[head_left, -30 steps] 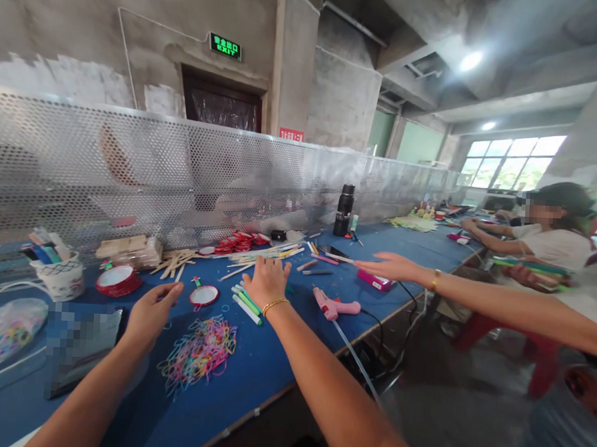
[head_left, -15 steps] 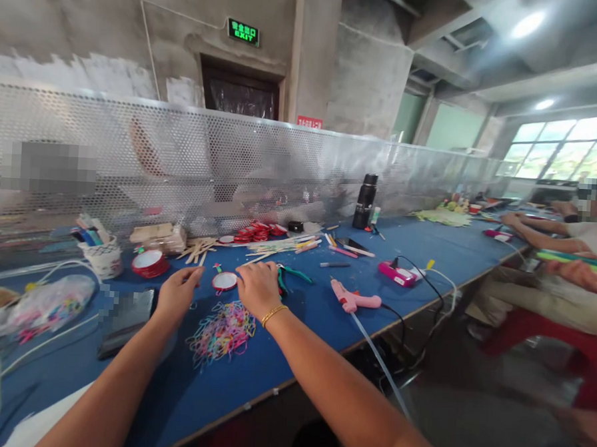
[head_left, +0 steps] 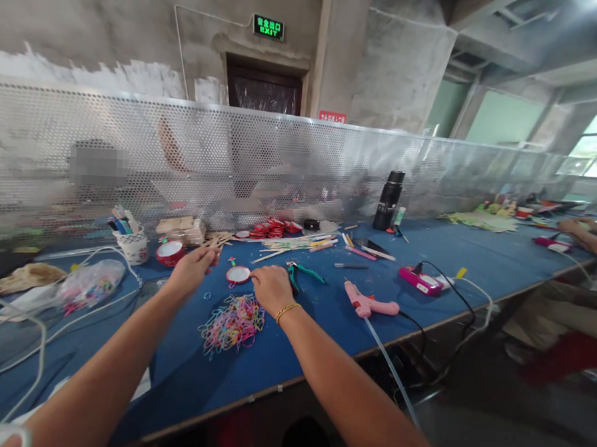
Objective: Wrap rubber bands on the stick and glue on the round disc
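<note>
My left hand (head_left: 192, 271) hovers over the blue table with thumb and fingertips pinched together near some flat wooden sticks; what they hold, if anything, is too small to make out. My right hand (head_left: 274, 289), palm down with fingers curled, has its fingertips at the right edge of a small round white disc (head_left: 238, 274) with a red rim. Behind the disc lies a small coloured piece (head_left: 232, 261). A tangled heap of coloured elastic loops (head_left: 233, 323) lies in front of it. Teal-handled pliers (head_left: 303, 273) rest just beyond my right hand.
A pink glue gun (head_left: 367, 302) lies on the right with its cord. Further off are a magenta box (head_left: 420, 281) and a black bottle (head_left: 388, 201). Red-rimmed discs (head_left: 275, 229) are piled by the mesh screen (head_left: 192, 144). On the left are a pen cup (head_left: 131, 243) and white cables.
The view has turned left, so things appear further right. My left hand has moved slightly toward the back of the table. My right hand stays beside the disc.
</note>
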Demonstrator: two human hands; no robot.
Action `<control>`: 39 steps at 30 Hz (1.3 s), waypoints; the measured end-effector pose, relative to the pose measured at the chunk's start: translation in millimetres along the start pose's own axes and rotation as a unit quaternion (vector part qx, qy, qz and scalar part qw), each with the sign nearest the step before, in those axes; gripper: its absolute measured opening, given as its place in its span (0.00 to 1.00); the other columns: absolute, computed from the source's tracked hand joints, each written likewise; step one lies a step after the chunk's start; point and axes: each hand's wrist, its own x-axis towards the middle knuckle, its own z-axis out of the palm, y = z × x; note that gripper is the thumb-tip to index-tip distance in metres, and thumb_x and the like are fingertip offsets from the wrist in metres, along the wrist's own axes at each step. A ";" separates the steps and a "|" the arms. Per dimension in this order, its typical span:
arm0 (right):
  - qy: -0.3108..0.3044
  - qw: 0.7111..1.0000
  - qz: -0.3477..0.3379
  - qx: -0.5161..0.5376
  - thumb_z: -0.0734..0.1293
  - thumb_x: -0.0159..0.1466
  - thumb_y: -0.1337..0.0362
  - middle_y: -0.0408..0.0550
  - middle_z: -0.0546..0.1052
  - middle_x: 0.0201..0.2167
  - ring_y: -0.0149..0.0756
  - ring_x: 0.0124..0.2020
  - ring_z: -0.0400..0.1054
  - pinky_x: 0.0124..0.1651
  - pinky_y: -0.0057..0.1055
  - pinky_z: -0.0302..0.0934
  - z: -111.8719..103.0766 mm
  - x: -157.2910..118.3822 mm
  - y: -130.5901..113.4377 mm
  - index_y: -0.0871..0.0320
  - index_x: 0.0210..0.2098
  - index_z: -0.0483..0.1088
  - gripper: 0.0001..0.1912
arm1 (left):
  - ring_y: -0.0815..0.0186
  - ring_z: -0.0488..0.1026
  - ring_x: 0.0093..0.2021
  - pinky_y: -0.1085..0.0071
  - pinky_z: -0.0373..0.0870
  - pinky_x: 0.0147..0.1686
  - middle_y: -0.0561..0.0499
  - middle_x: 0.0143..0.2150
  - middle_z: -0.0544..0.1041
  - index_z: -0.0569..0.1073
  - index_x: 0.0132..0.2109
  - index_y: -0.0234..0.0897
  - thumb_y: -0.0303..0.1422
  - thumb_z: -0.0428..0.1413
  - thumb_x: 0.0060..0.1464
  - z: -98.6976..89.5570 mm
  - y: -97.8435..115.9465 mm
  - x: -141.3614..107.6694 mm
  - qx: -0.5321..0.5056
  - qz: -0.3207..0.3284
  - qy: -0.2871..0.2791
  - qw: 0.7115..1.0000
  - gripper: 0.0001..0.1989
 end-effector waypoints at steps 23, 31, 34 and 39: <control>-0.007 1.000 0.020 0.018 0.56 0.66 0.65 0.51 0.80 0.37 0.38 0.40 0.73 0.47 0.35 0.55 -10.9 -7.5 2.3 0.57 0.47 0.72 0.16 | 0.56 0.73 0.47 0.66 0.65 0.47 0.42 0.43 0.80 0.80 0.39 0.39 0.48 0.50 0.54 34.4 -3.1 -25.8 0.489 -0.007 -0.079 0.869 0.21; 0.007 1.000 0.025 0.009 0.57 0.66 0.64 0.49 0.80 0.36 0.38 0.40 0.72 0.48 0.38 0.53 -9.4 -6.7 1.2 0.54 0.44 0.73 0.14 | 0.58 0.75 0.39 0.68 0.65 0.38 0.43 0.36 0.80 0.79 0.31 0.39 0.42 0.50 0.51 35.2 -11.7 -12.4 0.433 0.048 -0.121 0.892 0.17; -0.002 0.999 0.033 0.012 0.57 0.66 0.63 0.47 0.79 0.38 0.38 0.41 0.72 0.49 0.38 0.53 -9.1 -6.8 2.2 0.52 0.45 0.73 0.15 | 0.61 0.74 0.32 0.70 0.64 0.32 0.49 0.30 0.79 0.78 0.30 0.41 0.43 0.53 0.47 24.6 -9.6 -13.3 0.341 0.038 -0.188 0.920 0.14; -0.009 0.998 0.045 0.039 0.56 0.67 0.64 0.47 0.79 0.41 0.36 0.44 0.71 0.49 0.34 0.55 -6.3 -5.5 5.9 0.52 0.45 0.73 0.16 | 0.60 0.76 0.34 0.70 0.68 0.36 0.52 0.32 0.81 0.79 0.31 0.43 0.43 0.56 0.42 1.7 -5.0 -21.1 0.245 0.020 -0.228 0.942 0.12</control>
